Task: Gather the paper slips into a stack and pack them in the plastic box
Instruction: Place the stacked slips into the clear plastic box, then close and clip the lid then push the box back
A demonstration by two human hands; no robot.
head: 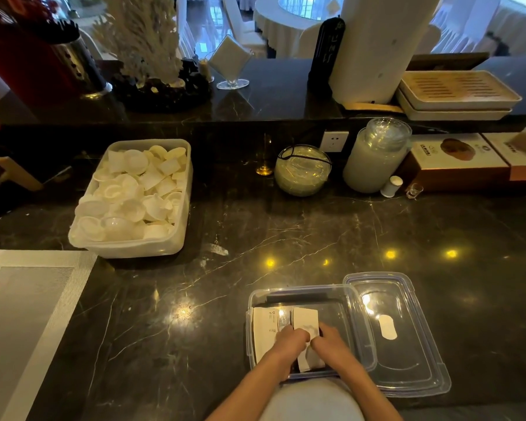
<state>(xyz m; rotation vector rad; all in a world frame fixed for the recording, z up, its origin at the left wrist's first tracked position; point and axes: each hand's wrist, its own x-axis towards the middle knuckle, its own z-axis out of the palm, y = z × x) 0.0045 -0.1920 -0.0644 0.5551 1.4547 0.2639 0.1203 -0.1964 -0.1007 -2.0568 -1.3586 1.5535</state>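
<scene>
A clear plastic box (340,291) stands on the dark marble counter near the front edge. Inside it lie white paper slips: one stack (264,325) against the left wall and a second stack (305,319) beside it. My left hand (290,340) and my right hand (331,340) are both down in the box, fingers closed on the second stack of slips from either side. The near end of that stack (308,360) shows between my wrists. The box's clear lid (407,360) lies flat to the right, partly under the box.
A large tub of white plastic cups (134,196) sits at the left. A placemat (25,314) lies at the front left. Glass bowl (302,170), jar (374,156) and cartons (459,161) line the back under a raised ledge.
</scene>
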